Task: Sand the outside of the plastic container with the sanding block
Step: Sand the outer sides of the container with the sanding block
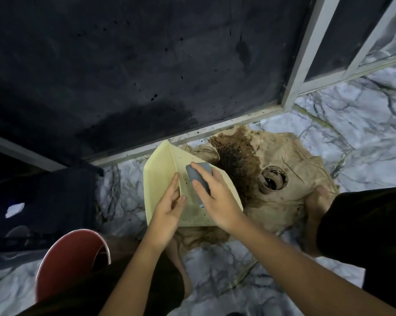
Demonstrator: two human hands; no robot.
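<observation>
left hand (167,208) grips container (160,169) edge | right hand (217,197) holds sanding block (198,176) on wall | container probably light, thin, flexes; support near the rim

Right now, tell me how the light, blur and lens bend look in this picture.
Head view: dim, flat light with no glare; the dark wall swallows detail. Wide-angle bend curves the window frame. The left hand on the cream container is fairly sharp; the right hand and the gray sanding block look slightly soft. The red bucket is shadowed.
</observation>
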